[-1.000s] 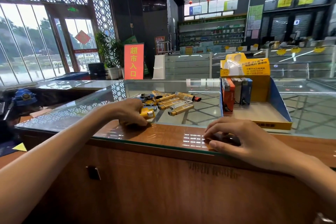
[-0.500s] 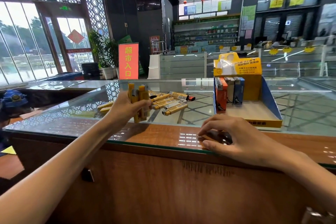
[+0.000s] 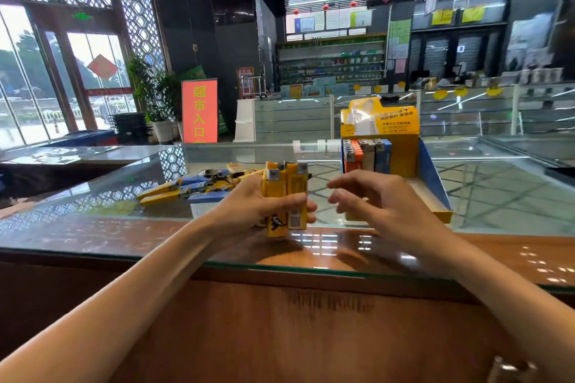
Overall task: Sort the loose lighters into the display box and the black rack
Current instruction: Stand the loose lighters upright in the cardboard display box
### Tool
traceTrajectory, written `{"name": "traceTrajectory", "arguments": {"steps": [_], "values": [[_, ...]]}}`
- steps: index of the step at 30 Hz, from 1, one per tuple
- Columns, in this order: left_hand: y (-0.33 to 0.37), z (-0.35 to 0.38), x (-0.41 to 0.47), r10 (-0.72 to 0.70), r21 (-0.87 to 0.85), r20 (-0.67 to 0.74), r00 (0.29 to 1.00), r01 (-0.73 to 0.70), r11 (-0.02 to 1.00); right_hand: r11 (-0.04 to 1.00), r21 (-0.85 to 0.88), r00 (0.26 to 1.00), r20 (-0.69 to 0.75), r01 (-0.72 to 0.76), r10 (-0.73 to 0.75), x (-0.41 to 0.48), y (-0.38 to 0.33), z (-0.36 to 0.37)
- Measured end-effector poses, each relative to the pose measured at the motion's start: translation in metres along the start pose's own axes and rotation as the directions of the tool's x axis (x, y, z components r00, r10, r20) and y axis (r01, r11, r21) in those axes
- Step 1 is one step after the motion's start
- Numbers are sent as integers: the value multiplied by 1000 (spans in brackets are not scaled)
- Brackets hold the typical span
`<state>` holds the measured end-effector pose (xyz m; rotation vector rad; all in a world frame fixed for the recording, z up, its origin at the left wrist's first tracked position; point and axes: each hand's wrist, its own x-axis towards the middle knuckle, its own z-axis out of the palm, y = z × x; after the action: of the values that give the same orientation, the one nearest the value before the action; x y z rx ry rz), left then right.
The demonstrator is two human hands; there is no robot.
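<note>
Just above the near edge of the surface (image 3: 93,221), a bundle of yellow lighters (image 3: 294,179) stands upright in the left hand (image 3: 249,210), metal heads up, with fingers and thumb wrapped round the lower bodies. A tidy fistful! These look like light, stiff plastic sticks with smooth, slick sides, so I'd expect them to fan out or slide past each other if the squeeze eases. The safest hold is across the flat bodies below the metal tops, all of them pressed side by side. The tops are not the place to grab.

Right beside the bundle comes the right hand (image 3: 385,205), empty, fingers loosely curled and pointing at the lighters, not touching them as far as I can see. It looks ready to square up the bundle or take it over.

Further out, behind the left wrist, a loose pile (image 3: 193,188) of yellow and blue lighters lies scattered flat on the glass, so there is plenty left to sort. Over on the right, the display box (image 3: 434,183) sits open towards us, with a short row of standing lighters (image 3: 365,155) at its back left and bare floor in front of them. The black rack? Not in sight from this angle.
</note>
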<state>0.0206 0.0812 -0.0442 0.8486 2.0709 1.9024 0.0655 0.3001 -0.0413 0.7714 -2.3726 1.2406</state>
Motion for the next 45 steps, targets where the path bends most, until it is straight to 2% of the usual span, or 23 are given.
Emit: {"name": "traceTrajectory", "arguments": {"steps": [3,8,16,21,26,30,33,35,37,40,42,45], "values": [[3,25,24,59,24,102,993,-62,998,995,91,995,-93,-33,41,7,-3,-10],[6,47,53,85,19,138,987,-88,996,988,99,968,-208,-119,137,14,10,-27],[13,48,80,60,9,105,993,-61,998,901,394,944,-186,-181,271,28,23,-47],[12,46,88,78,-3,22,997,-78,997,775,607,945,-116,-176,305,41,30,-69],[11,38,86,101,-138,66,993,-91,986,757,613,925,-108,-225,363,53,43,-93],[10,37,83,86,-117,92,992,-75,990,742,614,905,-103,-269,413,55,55,-102],[9,40,80,68,-80,184,981,-54,995,776,573,904,-132,-264,405,55,59,-108],[6,46,78,66,-41,266,962,-57,998,834,489,909,-172,-256,380,57,61,-109],[5,49,77,62,-17,314,947,-59,998,899,346,902,-238,-268,360,59,62,-109],[6,49,77,46,27,314,948,-57,998,955,81,898,-325,-285,295,65,68,-107],[6,48,76,51,45,315,948,-68,997,955,-92,907,-352,-281,233,68,70,-103],[6,48,76,53,43,314,948,-70,997,923,-249,910,-368,-293,189,75,72,-96]]}}
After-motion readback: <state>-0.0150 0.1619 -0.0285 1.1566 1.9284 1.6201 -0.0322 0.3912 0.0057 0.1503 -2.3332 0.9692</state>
